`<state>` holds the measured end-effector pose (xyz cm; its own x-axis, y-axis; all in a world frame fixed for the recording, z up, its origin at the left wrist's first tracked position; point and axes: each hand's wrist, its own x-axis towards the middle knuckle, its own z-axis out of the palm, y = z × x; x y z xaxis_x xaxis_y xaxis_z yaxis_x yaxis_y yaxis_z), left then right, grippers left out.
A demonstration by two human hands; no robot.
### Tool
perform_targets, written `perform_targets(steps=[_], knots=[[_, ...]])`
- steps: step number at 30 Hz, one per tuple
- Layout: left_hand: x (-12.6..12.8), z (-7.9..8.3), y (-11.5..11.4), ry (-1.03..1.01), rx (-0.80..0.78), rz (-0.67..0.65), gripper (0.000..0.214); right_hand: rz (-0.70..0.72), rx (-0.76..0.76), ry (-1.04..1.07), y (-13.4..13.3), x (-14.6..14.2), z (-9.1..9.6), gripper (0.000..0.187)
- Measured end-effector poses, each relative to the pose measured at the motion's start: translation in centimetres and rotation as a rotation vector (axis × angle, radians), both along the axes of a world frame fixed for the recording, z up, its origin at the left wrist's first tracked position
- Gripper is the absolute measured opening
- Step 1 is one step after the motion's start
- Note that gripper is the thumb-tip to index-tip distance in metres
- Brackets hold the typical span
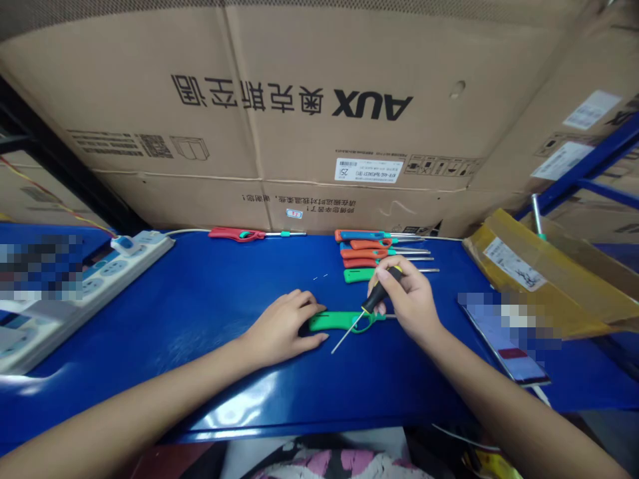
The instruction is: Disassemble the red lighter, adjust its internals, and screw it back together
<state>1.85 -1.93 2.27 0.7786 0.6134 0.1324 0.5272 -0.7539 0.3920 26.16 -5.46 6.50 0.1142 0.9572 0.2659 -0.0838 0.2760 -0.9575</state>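
Observation:
A green long-nosed gas lighter [332, 322] lies flat on the blue table, its metal nozzle pointing right. My left hand [279, 327] rests at its handle end, with the fingers along the upper edge and the thumb stretched out below, steadying it. In my right hand [412, 299] is a screwdriver [380, 293] with a black and yellow handle. Its thin shaft slants down to the left across the lighter's trigger area in this view; the tip shows below the lighter. Whether the shaft touches the lighter I cannot tell.
Behind my right hand lie several lighters [367, 253], orange, blue and green. A red lighter [234, 233] lies further left. A power strip [112, 273] runs along the left side. At right are a phone [506, 342] and a taped cardboard box [549, 279]. Cardboard [299, 153] walls the back.

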Motion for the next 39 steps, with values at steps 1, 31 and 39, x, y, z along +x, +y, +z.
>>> perform_targets(steps=[1, 31, 39], knots=[[0.2, 0.0, 0.0, 0.021, 0.012, -0.013, 0.041, -0.038, -0.086, 0.137, 0.2, 0.2, -0.7, 0.029], [10.0, 0.3, 10.9, -0.256, 0.044, 0.249, 0.035, -0.366, -0.355, 0.714, 4.7, 5.2, -5.4, 0.023], [10.5, -0.6, 13.9, -0.321, -0.271, 0.315, 0.025, -0.378, -0.354, 0.712, 4.8, 5.0, -5.4, 0.021]])
